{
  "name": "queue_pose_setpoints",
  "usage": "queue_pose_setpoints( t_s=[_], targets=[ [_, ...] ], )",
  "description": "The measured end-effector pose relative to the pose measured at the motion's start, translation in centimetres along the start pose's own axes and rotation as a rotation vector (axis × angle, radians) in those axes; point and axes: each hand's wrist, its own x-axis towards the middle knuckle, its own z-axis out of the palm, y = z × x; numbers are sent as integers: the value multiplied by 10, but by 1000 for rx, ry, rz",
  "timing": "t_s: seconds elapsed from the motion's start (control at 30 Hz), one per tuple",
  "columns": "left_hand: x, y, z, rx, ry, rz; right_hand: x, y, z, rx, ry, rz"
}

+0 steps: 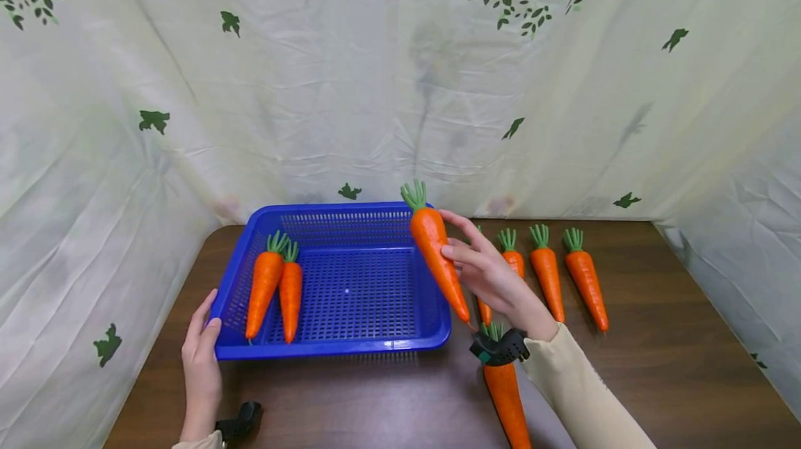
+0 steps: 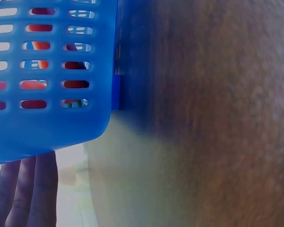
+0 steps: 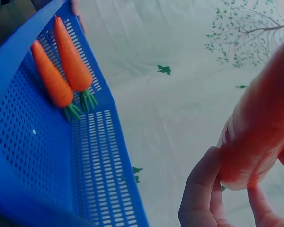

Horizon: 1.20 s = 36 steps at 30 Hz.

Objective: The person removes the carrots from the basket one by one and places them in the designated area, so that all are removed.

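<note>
An orange carrot (image 1: 434, 254) with green stalks is pinched between the thumb and fingers of my right hand (image 1: 484, 265), tilted over the right side of a blue mesh basket (image 1: 332, 352). In the right wrist view the held carrot (image 3: 258, 127) is close and blurred. My left hand (image 1: 203, 355) holds the basket's left rim near its front corner, thumb at the rim and fingers (image 2: 42, 194) along the outside. Inside the basket, at its left end, lean two carrots, one (image 1: 265, 282) beside the other (image 1: 290, 299), stalks toward the back.
Several carrots lie right of the basket on the brown table (image 1: 663, 338), among them a far-right carrot (image 1: 587, 286). A nearer carrot (image 1: 505, 400) lies partly under my right wrist's black camera (image 1: 500, 347). A leaf-patterned cloth (image 1: 363, 101) hangs behind and at both sides.
</note>
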Motion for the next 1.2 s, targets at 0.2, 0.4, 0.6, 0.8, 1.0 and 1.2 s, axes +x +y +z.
queue_pose_setpoints(
  t_s=[0.2,0.4,0.6,0.8,1.0,1.2],
  targets=[
    [0,0,0,19,-3,1,-14,-2,-9,1,7,10],
    [-1,-1,-1,39,-4,-6,-27,-1,-18,17,24,0],
    [-2,0,0,47,-3,0,-37,-1,-29,23,15,-34],
    [-2,1,-1,53,-3,-4,-45,-3,-35,23,13,-52],
    [-2,2,0,59,-1,5,-53,-4,-38,22,36,-34],
    [-3,4,1,64,-4,16,-61,-4,-41,31,47,-27]
  ],
)
